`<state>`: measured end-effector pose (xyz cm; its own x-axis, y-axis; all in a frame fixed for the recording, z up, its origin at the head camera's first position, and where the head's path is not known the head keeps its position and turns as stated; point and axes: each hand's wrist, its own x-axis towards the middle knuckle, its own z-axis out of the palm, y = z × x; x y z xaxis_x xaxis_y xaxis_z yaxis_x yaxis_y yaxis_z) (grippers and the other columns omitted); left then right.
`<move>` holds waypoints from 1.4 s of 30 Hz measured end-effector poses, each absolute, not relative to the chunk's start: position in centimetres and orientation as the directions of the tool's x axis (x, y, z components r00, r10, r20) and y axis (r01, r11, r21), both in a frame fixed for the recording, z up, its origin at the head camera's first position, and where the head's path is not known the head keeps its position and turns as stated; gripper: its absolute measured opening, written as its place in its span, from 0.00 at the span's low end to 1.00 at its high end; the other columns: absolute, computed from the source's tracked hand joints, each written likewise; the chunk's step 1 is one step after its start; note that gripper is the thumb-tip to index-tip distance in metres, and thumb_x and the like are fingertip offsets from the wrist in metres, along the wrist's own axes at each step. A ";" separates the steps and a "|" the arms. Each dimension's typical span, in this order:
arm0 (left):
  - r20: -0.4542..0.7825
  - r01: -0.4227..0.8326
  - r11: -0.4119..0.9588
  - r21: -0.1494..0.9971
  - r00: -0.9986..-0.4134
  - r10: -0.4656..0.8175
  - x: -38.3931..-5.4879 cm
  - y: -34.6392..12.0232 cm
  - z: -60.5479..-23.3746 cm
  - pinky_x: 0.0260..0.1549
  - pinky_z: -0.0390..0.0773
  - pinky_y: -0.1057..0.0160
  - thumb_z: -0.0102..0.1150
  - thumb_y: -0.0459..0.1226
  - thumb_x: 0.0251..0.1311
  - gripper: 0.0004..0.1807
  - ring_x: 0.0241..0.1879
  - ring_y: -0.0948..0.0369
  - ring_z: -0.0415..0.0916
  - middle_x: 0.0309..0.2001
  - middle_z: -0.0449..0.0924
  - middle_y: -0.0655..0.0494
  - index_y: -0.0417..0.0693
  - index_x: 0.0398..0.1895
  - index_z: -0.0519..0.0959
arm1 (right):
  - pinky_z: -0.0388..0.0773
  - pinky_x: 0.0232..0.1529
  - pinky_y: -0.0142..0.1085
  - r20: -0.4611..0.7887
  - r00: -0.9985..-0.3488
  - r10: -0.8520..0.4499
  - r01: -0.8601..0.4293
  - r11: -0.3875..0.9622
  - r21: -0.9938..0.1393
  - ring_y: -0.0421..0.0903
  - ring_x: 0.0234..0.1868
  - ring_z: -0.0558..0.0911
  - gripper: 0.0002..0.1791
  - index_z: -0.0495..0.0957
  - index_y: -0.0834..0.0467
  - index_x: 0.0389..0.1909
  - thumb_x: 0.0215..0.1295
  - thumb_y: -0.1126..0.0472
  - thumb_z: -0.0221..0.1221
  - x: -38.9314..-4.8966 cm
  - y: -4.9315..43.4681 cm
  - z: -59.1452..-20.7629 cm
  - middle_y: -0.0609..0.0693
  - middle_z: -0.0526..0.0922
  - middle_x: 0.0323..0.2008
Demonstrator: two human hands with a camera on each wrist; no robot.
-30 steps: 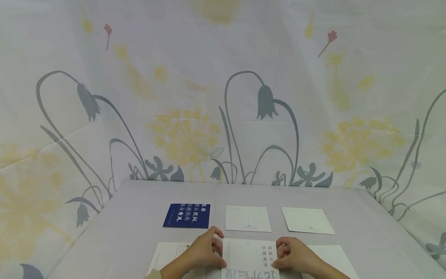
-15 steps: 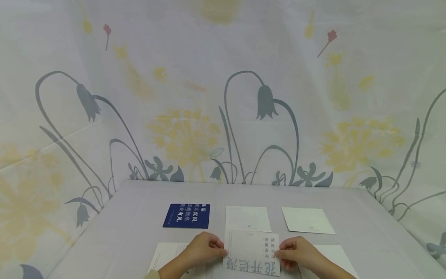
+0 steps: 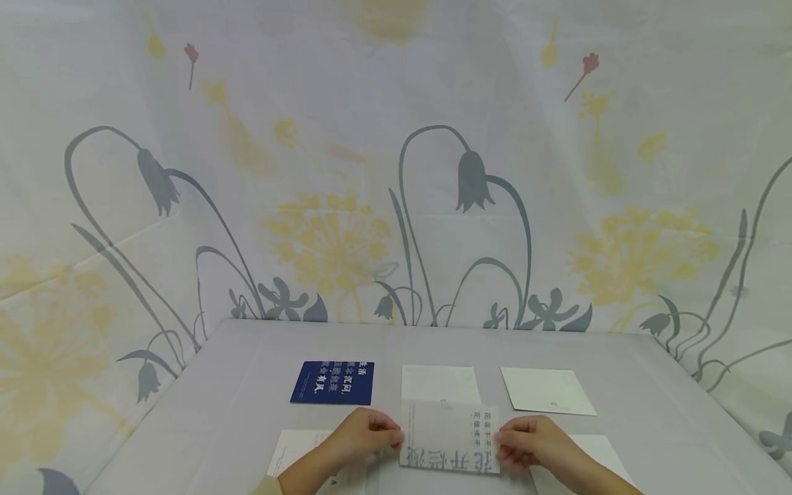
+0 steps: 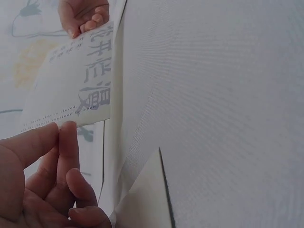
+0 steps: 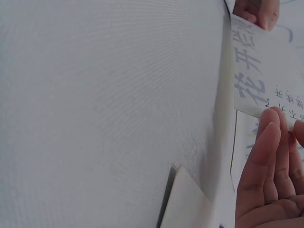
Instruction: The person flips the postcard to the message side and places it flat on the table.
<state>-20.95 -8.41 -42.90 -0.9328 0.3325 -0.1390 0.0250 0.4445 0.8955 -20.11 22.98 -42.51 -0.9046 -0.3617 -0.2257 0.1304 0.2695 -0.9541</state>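
A white postcard with large grey Chinese characters is held between my two hands, in the front middle of the head view. My left hand pinches its left edge between thumb and fingers. At the opposite edge, my right hand pinches it the same way. In the left wrist view, the postcard stands tilted up off the table, its printed face showing small English lines near the left fingertips. Its far edge overlaps the white card lying behind it.
On the table, a dark blue card lies at back left and a cream card at back right. White cards lie at front left and front right, partly behind my arms. A flower-patterned cloth hangs behind.
The postcard has moved away from me, up in the head view, and now overlaps the middle back card. Both hands keep hold of its edges; the right hand has shifted slightly right.
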 end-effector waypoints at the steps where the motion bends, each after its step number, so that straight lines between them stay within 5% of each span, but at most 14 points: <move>1: -0.147 0.015 0.436 0.900 -0.931 0.335 -21.0 -8.4 -42.8 0.30 0.73 0.60 0.62 0.39 0.56 0.06 0.28 0.61 0.73 0.25 0.81 0.57 0.46 0.30 0.83 | 0.77 0.28 0.32 -0.221 -0.903 -0.367 0.134 0.248 -0.959 0.42 0.26 0.79 0.12 0.79 0.66 0.33 0.62 0.59 0.57 -20.1 23.1 -42.5 0.51 0.83 0.26; 9: -0.177 -0.023 0.404 0.914 -0.921 0.348 -21.0 -8.6 -42.9 0.29 0.69 0.62 0.62 0.40 0.57 0.08 0.29 0.61 0.72 0.27 0.82 0.55 0.45 0.32 0.84 | 0.79 0.31 0.31 -0.227 -0.889 -0.399 0.194 0.120 -0.974 0.41 0.28 0.81 0.12 0.79 0.65 0.34 0.65 0.60 0.53 -20.1 23.6 -42.5 0.51 0.83 0.28; 42: -0.191 -0.125 0.192 0.973 -0.905 0.379 -21.0 -8.8 -42.9 0.36 0.81 0.63 0.61 0.31 0.56 0.09 0.31 0.62 0.79 0.32 0.83 0.48 0.33 0.37 0.82 | 0.79 0.39 0.31 -0.119 -0.847 -0.518 0.190 -0.087 -0.978 0.42 0.37 0.83 0.09 0.81 0.61 0.36 0.67 0.66 0.52 -19.8 24.2 -42.3 0.53 0.84 0.35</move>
<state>-20.99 -8.84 -42.91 -0.9053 0.3792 -0.1912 -0.1252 0.1919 0.9734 -19.84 24.21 -42.26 -0.8470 -0.5180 -0.1190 0.1904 -0.0866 -0.9779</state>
